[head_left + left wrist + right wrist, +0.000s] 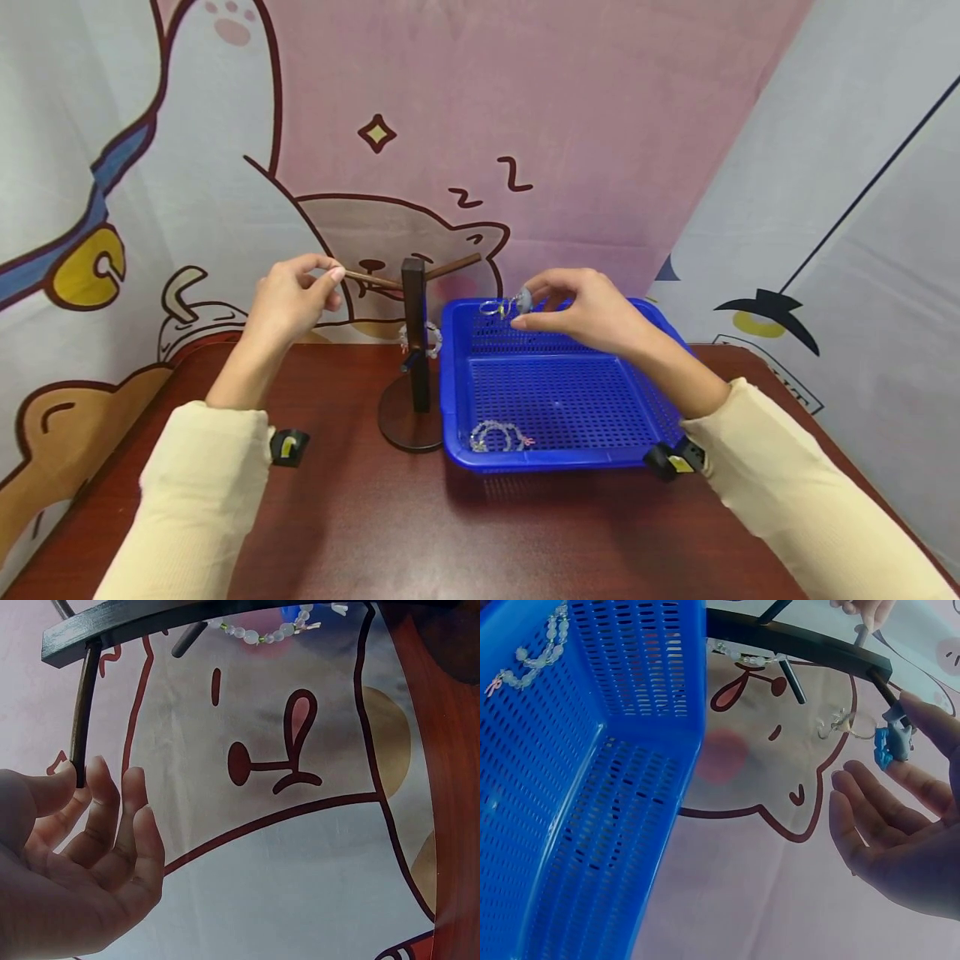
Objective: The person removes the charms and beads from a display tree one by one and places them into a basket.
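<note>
My left hand [288, 298] pinches the tip of the upper left peg [84, 720] on a dark wooden stand [415, 333], between thumb and forefinger. On the other side, my right hand [592, 310] holds a keychain by its small grey-blue figure charm [900, 741]. The keychain's metal ring [489, 308] hangs out to the left, above the back of the blue basket and apart from the stand in the head view. A beaded bracelet [434, 340] hangs from the stand lower down, partly hidden behind the post.
The blue plastic basket [555, 458] stands just right of the stand's round base [397, 425]. Clear beaded bracelets [495, 437] lie in its front left corner. An upper right peg [456, 265] and a lower front peg [410, 361] stick out. A printed cloth [600, 125] hangs behind the table.
</note>
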### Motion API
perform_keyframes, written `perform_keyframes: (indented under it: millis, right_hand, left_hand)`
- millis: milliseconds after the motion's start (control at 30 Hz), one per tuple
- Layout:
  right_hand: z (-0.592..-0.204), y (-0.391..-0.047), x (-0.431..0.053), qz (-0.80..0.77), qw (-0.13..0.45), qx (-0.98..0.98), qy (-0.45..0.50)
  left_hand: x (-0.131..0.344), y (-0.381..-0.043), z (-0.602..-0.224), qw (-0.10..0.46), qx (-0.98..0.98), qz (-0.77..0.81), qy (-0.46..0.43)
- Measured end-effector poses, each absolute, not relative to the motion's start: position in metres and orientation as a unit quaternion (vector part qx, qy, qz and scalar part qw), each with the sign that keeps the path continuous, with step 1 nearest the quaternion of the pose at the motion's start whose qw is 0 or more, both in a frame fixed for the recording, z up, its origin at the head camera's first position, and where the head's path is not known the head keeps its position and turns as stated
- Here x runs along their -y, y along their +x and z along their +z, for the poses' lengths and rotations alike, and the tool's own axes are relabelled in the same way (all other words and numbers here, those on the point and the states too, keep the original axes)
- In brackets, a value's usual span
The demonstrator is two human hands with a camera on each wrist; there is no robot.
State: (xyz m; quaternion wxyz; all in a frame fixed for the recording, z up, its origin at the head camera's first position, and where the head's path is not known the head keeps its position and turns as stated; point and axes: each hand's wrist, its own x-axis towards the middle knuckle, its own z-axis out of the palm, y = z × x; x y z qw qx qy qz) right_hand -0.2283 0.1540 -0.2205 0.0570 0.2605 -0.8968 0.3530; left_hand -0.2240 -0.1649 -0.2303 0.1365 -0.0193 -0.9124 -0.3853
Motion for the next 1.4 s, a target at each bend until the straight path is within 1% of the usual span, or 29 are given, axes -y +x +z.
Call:
perform_keyframes:
  millis: [300, 600, 867, 967, 1400]
  right_hand:
    - [-0.229, -0.221, -0.163, 0.317, 0.034, 0.907, 0.276]
    - [-0.250, -0.216, -0.172, 0.289, 0.002, 0.914, 0.286]
    - [-0.273, -0.213, -0.175, 0.291, -0.059, 0.911, 0.286]
    - [-0.281, -0.212, -0.175, 0.292, -0.073, 0.908, 0.291]
    - [-0.294, -0.210, -0.176, 0.296, -0.091, 0.905, 0.291]
  left_hand:
    - [0.165, -0.223, -0.230, 0.135, 0.914, -0.383, -0.019]
    - [0.165, -0.224, -0.230, 0.138, 0.913, -0.383, -0.020]
    - [0.165, -0.224, -0.230, 0.135, 0.913, -0.385, -0.017]
    - [0.165, -0.224, -0.230, 0.134, 0.913, -0.384, -0.016]
    - [0.165, -0.224, -0.229, 0.134, 0.913, -0.385, -0.019]
